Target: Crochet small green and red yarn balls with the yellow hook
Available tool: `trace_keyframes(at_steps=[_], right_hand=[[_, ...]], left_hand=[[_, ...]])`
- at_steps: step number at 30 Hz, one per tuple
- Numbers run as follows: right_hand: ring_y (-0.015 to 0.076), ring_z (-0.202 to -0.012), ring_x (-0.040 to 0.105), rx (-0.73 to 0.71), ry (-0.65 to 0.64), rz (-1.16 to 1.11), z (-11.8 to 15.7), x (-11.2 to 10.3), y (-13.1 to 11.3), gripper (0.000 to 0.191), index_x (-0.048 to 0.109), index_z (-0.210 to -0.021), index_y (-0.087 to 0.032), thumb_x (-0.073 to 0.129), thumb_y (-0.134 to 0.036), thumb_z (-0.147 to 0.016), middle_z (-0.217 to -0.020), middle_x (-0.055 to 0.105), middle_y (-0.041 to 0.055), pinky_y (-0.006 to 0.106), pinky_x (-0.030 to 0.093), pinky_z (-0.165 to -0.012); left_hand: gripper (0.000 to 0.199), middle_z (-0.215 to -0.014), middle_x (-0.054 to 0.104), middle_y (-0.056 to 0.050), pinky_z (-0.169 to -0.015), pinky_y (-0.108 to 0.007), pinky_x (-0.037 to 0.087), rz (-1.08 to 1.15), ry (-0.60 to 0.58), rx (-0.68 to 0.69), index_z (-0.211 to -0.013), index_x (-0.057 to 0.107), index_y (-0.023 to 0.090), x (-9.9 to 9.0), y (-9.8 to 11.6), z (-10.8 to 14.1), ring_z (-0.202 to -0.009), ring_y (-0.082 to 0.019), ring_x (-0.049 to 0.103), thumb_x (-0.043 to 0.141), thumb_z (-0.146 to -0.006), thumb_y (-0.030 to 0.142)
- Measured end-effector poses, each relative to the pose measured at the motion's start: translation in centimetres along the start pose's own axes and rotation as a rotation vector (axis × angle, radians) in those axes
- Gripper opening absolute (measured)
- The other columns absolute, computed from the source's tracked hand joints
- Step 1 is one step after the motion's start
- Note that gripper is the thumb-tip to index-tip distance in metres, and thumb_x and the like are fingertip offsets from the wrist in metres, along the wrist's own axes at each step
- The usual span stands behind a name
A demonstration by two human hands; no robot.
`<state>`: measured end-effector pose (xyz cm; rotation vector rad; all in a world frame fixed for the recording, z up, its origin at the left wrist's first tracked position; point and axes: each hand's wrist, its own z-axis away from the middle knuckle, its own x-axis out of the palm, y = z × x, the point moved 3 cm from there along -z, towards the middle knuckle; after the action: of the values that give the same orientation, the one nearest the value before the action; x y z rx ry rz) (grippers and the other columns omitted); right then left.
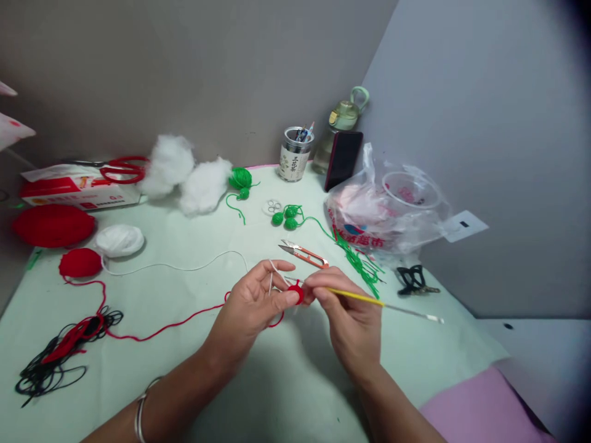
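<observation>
My left hand pinches a small red crochet piece between thumb and fingers. White yarn loops over its raised index finger and trails left to a white yarn ball. In my right hand is a crochet hook with a yellow grip, held like a pen. Its tip meets the upper edge of the red piece, and its far end points right. Red yarn also runs left from beneath my left hand. Just beyond the hands lie orange-handled thread snips.
Green crocheted balls and cut green yarn lie farther back. A plastic bag, phone and pen tin stand behind. White stuffing, red yarn balls and a tangle of black cord are leftward; a black hair clip is right.
</observation>
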<state>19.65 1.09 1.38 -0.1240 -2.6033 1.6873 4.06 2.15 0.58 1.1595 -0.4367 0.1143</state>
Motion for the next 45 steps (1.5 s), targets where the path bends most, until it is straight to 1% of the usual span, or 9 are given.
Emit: trace_keyframes(at_steps=[6,13,22,26,28,30,34,39,45], right_hand=[[0.0135,-0.067,0.068,0.168,-0.045,-0.198,0.1,-0.1,1.1,0.011,0.079,-0.097,-0.025,0.068,-0.027,-0.098,-0.083,0.072,0.0011,0.028,0.057,-0.065],[0.0138,-0.074,0.066,0.059,-0.039,-0.046,0.3,0.2,0.3,0.014,0.077,-0.092,-0.023,0.065,-0.024,-0.099,-0.083,0.07,0.0014,0.028,0.055,-0.071],[0.015,-0.077,0.071,0.181,-0.058,-0.136,0.6,-0.2,0.9,0.015,0.076,-0.108,-0.026,0.062,-0.025,-0.101,-0.091,0.071,0.002,0.029,0.06,-0.073],[0.0194,-0.085,0.069,-0.048,-0.12,0.17,1.2,0.1,0.5,0.024,0.077,-0.114,-0.026,0.061,-0.017,-0.099,-0.096,0.069,0.0063,0.035,0.059,-0.076],[0.0218,-0.095,0.068,-0.251,-0.126,0.394,1.7,0.6,-0.1,0.04,0.074,-0.128,-0.03,0.065,-0.01,-0.094,-0.103,0.069,0.0079,0.037,0.059,-0.082],[0.0216,-0.099,0.068,-0.373,-0.093,0.452,2.1,0.8,-0.5,0.054,0.069,-0.137,-0.035,0.066,-0.005,-0.092,-0.109,0.069,0.0075,0.036,0.059,-0.083],[0.019,-0.096,0.068,-0.19,-0.113,0.199,1.5,0.5,-0.5,0.045,0.075,-0.125,-0.038,0.063,-0.006,-0.096,-0.107,0.07,0.005,0.033,0.058,-0.078],[0.0186,-0.087,0.068,-0.015,-0.085,-0.069,0.5,-0.2,0.1,0.025,0.079,-0.113,-0.031,0.061,-0.02,-0.101,-0.101,0.072,0.0051,0.035,0.058,-0.076],[0.015,-0.066,0.066,0.155,-0.005,-0.312,-0.3,-0.7,0.6,0.019,0.079,-0.097,-0.023,0.061,-0.028,-0.101,-0.086,0.07,0.004,0.029,0.055,-0.058]], left_hand=[[0.04,-0.065,0.051,0.009,-0.048,-0.025,0.017,-0.015,-0.017,-0.008,-0.106,0.069,0.019,0.0,0.4,0.0,-0.046,-0.004,0.024,0.087,-0.078,0.043],[0.038,-0.056,0.04,0.011,-0.049,-0.026,0.016,-0.027,0.008,-0.01,-0.105,0.072,0.019,-0.3,0.1,0.0,-0.047,-0.005,0.024,0.086,-0.078,0.04],[0.053,-0.07,0.058,0.007,-0.049,-0.023,0.021,0.046,0.005,-0.024,-0.123,0.067,0.019,-0.1,0.3,-0.1,-0.049,-0.004,0.034,0.088,-0.077,0.037],[0.074,-0.075,0.062,0.005,-0.054,-0.023,0.03,0.014,0.071,0.06,-0.14,0.059,0.023,0.0,-0.1,0.1,-0.06,-0.009,0.046,0.09,-0.074,0.031],[0.08,-0.075,0.061,0.006,-0.052,-0.023,0.028,0.03,0.08,0.059,-0.145,0.056,0.023,0.2,-0.3,0.4,-0.057,-0.008,0.042,0.091,-0.074,0.033],[0.082,-0.072,0.058,0.007,-0.049,-0.023,0.021,0.083,0.029,0.004,-0.147,0.055,0.022,0.5,-0.4,0.6,-0.052,-0.005,0.033,0.09,-0.075,0.038],[0.082,-0.07,0.057,0.008,-0.048,-0.024,0.014,0.153,-0.045,-0.111,-0.149,0.054,0.02,0.8,0.0,0.9,-0.047,-0.002,0.024,0.089,-0.078,0.04],[0.066,-0.078,0.06,0.007,-0.047,-0.022,0.014,0.19,-0.067,-0.067,-0.142,0.061,0.024,0.1,0.9,0.7,-0.044,0.002,0.026,0.087,-0.081,0.028],[0.041,-0.083,0.059,0.006,-0.044,-0.02,0.013,0.173,-0.083,-0.038,-0.125,0.074,0.026,-0.6,0.8,0.5,-0.043,0.004,0.024,0.082,-0.085,0.028]])
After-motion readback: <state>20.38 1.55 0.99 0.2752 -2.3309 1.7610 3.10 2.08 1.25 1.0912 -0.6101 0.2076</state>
